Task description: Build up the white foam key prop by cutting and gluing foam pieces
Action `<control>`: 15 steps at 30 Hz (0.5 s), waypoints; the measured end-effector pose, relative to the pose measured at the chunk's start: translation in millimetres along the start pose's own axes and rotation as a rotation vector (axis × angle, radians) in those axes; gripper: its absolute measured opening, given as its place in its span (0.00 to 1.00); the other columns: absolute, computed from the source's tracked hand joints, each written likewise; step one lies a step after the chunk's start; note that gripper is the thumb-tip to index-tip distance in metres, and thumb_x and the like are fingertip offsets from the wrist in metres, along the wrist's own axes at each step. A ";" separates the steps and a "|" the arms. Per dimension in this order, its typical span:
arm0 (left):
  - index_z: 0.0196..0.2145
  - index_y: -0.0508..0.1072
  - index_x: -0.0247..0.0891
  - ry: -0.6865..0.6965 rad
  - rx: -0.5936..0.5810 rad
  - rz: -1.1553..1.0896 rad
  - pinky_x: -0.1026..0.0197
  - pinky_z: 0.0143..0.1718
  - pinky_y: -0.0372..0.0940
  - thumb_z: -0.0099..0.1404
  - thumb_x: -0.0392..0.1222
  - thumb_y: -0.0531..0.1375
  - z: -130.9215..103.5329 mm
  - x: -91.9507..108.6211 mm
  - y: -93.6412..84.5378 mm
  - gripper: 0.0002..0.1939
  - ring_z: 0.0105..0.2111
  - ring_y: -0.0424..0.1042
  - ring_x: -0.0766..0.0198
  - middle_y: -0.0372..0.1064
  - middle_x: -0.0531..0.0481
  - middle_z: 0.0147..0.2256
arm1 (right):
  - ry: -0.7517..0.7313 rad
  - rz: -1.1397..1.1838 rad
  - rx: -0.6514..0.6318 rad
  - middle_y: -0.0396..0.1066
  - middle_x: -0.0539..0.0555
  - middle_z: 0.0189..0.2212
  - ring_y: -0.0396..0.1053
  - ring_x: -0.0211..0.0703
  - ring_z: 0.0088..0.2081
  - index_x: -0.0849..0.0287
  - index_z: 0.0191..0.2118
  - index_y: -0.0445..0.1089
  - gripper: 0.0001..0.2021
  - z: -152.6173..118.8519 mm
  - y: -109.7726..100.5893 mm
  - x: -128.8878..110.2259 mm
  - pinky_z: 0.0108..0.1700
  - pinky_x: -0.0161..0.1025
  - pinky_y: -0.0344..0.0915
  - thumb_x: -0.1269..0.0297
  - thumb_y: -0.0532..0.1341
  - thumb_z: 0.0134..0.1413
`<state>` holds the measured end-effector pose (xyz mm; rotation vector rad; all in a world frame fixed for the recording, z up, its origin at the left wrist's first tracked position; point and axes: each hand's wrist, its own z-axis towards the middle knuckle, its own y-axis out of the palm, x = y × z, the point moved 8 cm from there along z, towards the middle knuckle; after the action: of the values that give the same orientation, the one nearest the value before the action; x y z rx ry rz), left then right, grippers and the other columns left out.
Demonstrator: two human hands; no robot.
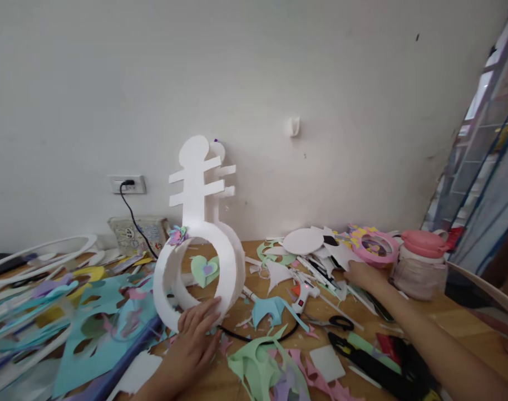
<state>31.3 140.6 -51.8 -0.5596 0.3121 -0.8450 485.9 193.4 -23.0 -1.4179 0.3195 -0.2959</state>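
Note:
A white foam-like cut-out model [194, 189] stands upright against the wall. It has a ring base, a tall neck with side tabs and a rounded top, in two layers. Paper flowers [178, 235] sit on the ring's upper left, and a green heart [204, 270] shows inside the ring. My left hand [195, 337] is closed over the ring's lower front edge, thumb below and fingers on the rim. Over at the right, my right hand [362, 275] reaches into a pile of white scraps, its fingers closed at the edge of a white sheet [349, 255]; the fingertips are partly hidden.
A glue gun [302, 298] with a red light lies mid-table beside scissors [339, 322]. A black-and-yellow cutter [362, 356] is nearer me. A pink tape roll [376, 257] and pink-lidded bottle [420, 267] stand right. Blue cut sheets [90, 334] cover the left; a cable [134, 220] hangs from the socket.

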 end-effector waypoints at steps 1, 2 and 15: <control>0.52 0.64 0.41 0.002 0.004 0.000 0.53 0.48 0.66 0.68 0.33 0.52 0.3 0.5 -0.4 0.15 0.51 0.70 0.55 0.71 0.40 0.53 | 0.016 -0.017 0.009 0.75 0.55 0.37 0.74 0.43 0.37 0.63 0.41 0.72 0.08 -0.3 -7.2 1.4 0.41 0.43 0.70 0.63 0.59 0.65; 0.52 0.64 0.41 0.000 0.004 0.001 0.54 0.48 0.66 0.68 0.33 0.52 0.8 0.9 -0.6 0.15 0.51 0.70 0.55 0.71 0.40 0.53 | 0.033 -0.031 0.023 0.76 0.58 0.37 0.75 0.46 0.39 0.64 0.42 0.72 0.09 -0.9 -16.4 2.0 0.41 0.43 0.69 0.67 0.56 0.66; 0.57 0.61 0.46 -0.125 0.037 -0.363 0.50 0.52 0.64 0.69 0.33 0.54 7.3 14.2 -13.0 0.20 0.54 0.68 0.54 0.67 0.42 0.55 | -0.169 0.731 0.267 0.77 0.59 0.34 0.74 0.55 0.38 0.55 0.42 0.74 0.20 -109.0 -116.6 -35.3 0.42 0.45 0.70 0.49 0.50 0.58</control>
<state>35.7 125.2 -38.9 -0.6416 0.0793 -1.1572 409.8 92.3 80.5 -0.9755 0.6083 0.3669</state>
